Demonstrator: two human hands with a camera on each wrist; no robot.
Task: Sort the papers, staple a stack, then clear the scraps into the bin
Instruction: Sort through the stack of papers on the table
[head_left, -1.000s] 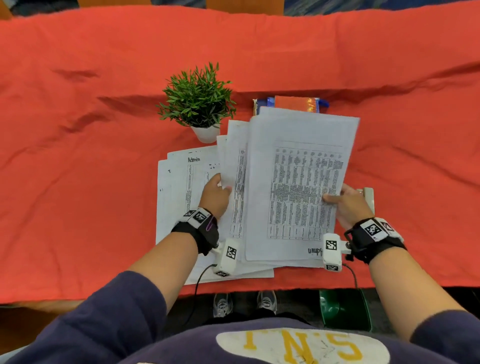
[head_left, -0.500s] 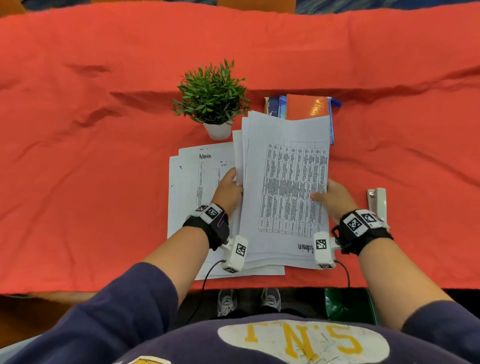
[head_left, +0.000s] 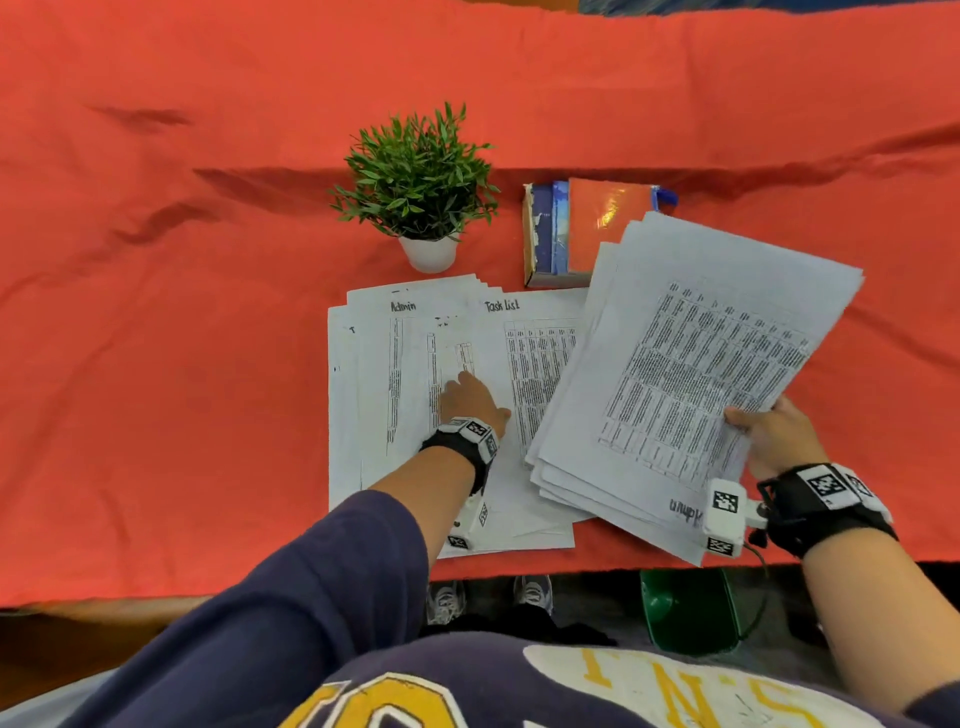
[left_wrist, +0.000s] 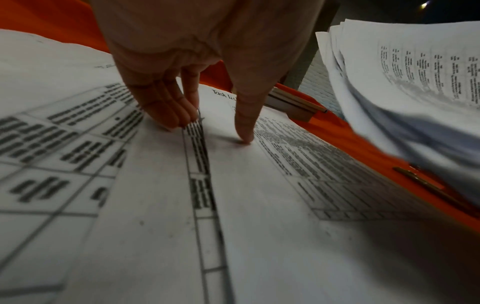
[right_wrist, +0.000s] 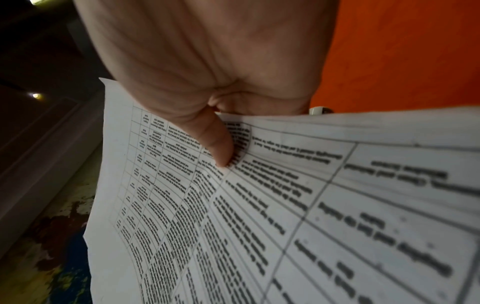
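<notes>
right hand (head_left: 779, 436) pinching a sheaf of papers (head_left: 691, 374) right of the potted plant (head_left: 418, 182), left hand (head_left: 470, 397) pressing straight fingers on sheets (head_left: 395, 374) below it, red cloth (head_left: 208, 312) covering the table, possibly a green bin (head_left: 685, 608) sitting underneath

Overhead head view, close wrist views

Right hand (head_left: 779, 441) swung stack (head_left: 691, 374) rightward — left hand (head_left: 470, 402) apparently released it.
</notes>
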